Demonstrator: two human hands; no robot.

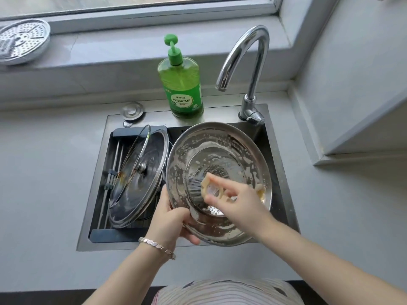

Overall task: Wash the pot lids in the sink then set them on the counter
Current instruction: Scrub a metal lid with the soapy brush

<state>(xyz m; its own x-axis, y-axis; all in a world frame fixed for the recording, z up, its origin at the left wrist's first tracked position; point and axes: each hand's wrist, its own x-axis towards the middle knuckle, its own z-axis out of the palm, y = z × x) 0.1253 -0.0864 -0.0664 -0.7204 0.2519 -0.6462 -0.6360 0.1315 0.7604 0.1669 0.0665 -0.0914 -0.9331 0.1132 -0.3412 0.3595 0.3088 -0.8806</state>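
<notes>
Head view: the left hand clamps its fingers on the near-left rim of the soapy round steel pot lid over the steel sink, while the right hand curls its fingers round a pale-handled brush at the lid's centre.

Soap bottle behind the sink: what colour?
Green, cap and pump too, seen in the head view: soap bottle.

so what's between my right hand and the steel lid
A cream-bodied scrubbing brush, pinched by your right hand, its dark bristles against the soapy inside of the steel lid. The head view shows it.
</notes>
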